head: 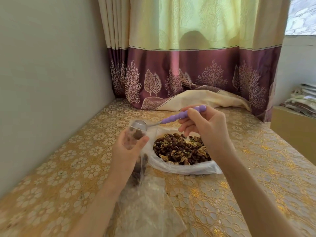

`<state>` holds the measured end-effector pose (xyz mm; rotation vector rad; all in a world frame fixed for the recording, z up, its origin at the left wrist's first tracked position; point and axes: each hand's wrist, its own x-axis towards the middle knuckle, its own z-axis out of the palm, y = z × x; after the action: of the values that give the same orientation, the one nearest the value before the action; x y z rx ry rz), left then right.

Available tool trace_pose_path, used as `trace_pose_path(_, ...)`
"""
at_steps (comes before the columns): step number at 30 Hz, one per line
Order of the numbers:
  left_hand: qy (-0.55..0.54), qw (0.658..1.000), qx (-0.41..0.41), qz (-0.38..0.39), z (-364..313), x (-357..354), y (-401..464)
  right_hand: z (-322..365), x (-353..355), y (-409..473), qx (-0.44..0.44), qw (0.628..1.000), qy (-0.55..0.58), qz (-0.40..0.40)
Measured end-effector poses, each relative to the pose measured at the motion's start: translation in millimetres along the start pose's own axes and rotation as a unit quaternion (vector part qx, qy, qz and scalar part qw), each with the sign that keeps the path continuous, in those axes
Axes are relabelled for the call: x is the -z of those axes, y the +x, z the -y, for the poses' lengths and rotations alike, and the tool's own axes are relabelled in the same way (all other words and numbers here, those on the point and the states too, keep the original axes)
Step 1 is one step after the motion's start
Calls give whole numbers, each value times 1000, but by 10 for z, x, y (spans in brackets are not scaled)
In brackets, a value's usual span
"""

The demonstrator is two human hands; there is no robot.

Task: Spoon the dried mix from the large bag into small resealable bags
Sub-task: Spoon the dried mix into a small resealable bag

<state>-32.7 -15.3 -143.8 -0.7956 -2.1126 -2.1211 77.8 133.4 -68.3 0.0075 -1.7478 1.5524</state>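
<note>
Left hand (127, 149) gripping small bag (136, 134), right hand (205, 132) pinching spoon (171, 119), bowl seemingly inside bag mouth

My left hand (127, 150) grips the small bag (135, 134); my right hand (205, 130), raised, pinches the spoon (179, 116).

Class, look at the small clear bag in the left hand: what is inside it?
Dark dried mix shows through the small bag, near its mouth and lower down. The spoon bowl sits at its opening. The left hand covers the middle, so the fill level is hidden.
</note>
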Motion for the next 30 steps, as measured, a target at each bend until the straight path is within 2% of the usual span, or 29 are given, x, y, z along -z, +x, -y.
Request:
trace_pose_path(5,8,1000,-19,5,10,3,11,-11,72,27,7,1000,20,-22)
trace_pose_path(11,35,999,-17,18,91,7,6,-168,333,116,-30,987,53,-150)
trace_pose_path(14,52,998,-5,23,147,-2,-12,-357,496,105,-38,976,14,-215)
trace_pose_path(17,62,998,-17,24,155,-22,-43,-521,632,84,-39,962,-77,-257)
trace_pose_path(21,66,997,-16,31,158,-43,-51,-635,745,78,-56,951,-152,-264)
trace_pose_path(25,59,998,-20,20,101,-36,-39,-712,774,74,-103,947,-170,-252)
trace_pose_path(30,80,996,-47,15,74,130,47,-724,759,81,-114,950,-189,-219)
